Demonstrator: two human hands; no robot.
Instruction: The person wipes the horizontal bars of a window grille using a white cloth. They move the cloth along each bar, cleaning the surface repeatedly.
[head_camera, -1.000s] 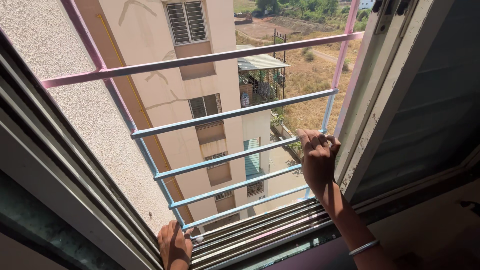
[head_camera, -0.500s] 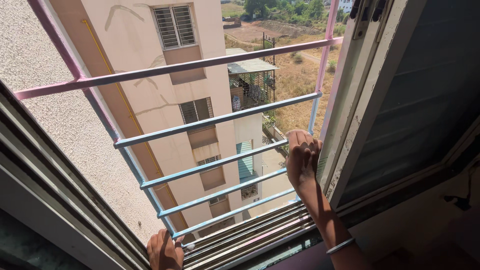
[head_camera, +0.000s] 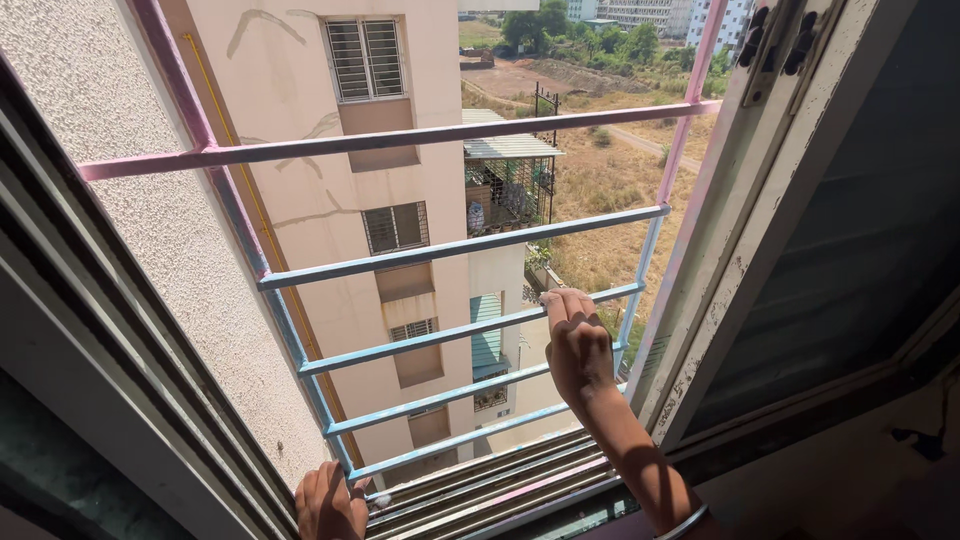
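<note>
I look out through an open window with a grille of horizontal bars (head_camera: 450, 245), pink at the top and pale blue lower down. My right hand (head_camera: 578, 345) reaches out to one of the blue bars, fingers curled on it near the grille's right side. My left hand (head_camera: 328, 505) rests at the bottom left, on the sliding window track (head_camera: 480, 485) by the lower corner of the grille; its fingers are bent, and something small and white shows at its fingertips. A bangle circles my right wrist.
The sliding window pane and its worn white frame (head_camera: 740, 230) stand at the right. A rough plastered wall (head_camera: 130, 240) fills the left. Outside are a beige apartment building (head_camera: 370, 150), a balcony and dry open ground far below.
My view has shifted left and up. My right hand has slid slightly left along the blue bar. My left hand stays at the bottom corner of the track.
</note>
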